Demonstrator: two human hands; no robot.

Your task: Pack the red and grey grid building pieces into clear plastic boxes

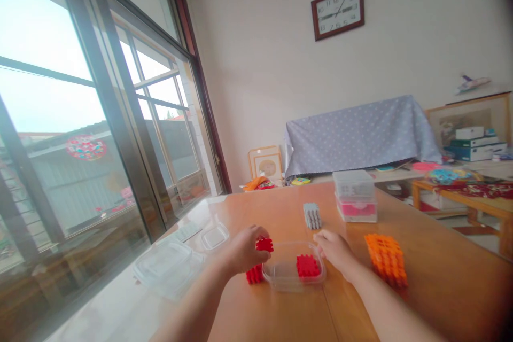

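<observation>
My left hand (246, 250) is closed on a red notched block (264, 245), held just above the left rim of a clear plastic container (280, 281). Inside the container, toward its right end, lies another red notched piece (308, 266). More red pieces (254, 275) are stacked on the table below my left hand, against the container's left side. My right hand (333, 250) is at the container's right rim with its fingers curled together; it seems to grip the rim, though the fingertips are partly hidden.
A grey stack of notched pieces (312, 216) stands behind the container, an orange stack (386, 259) to the right. Clear stacked boxes (355, 197) sit at the back right of the wooden table (296, 318). Clear lids (166, 267) lie at the left by the window.
</observation>
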